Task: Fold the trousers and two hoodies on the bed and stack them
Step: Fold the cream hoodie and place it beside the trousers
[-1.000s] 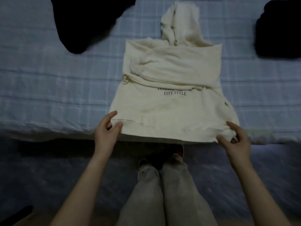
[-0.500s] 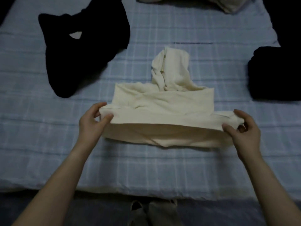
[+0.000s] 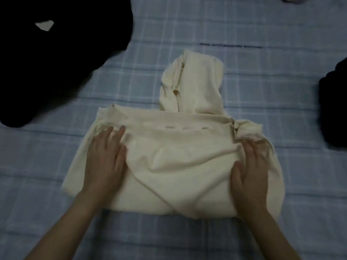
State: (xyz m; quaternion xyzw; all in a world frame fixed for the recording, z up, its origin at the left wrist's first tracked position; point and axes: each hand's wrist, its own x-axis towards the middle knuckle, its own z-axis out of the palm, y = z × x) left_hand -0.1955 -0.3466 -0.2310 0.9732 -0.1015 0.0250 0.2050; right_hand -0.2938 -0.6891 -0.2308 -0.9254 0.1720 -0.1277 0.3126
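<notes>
I am pressing my left hand (image 3: 105,162) and right hand (image 3: 249,169) flat, grip spread and fingers loosely extended, on the folded cream hoodie (image 3: 178,156), which is lying mid-bed (image 3: 262,91) with its hood pointing away. Dark garments are lying far left (image 3: 56,53) and far right (image 3: 334,109).

Bedroom: checked blue bedsheet (image 3: 244,25).

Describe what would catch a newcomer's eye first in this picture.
The cream fleece hoodie, folded in half, lies mid-frame on the blue checked bedsheet, its hood pointing away. The left hand and right hand press flat on it. A black garment sprawls upper left.
</notes>
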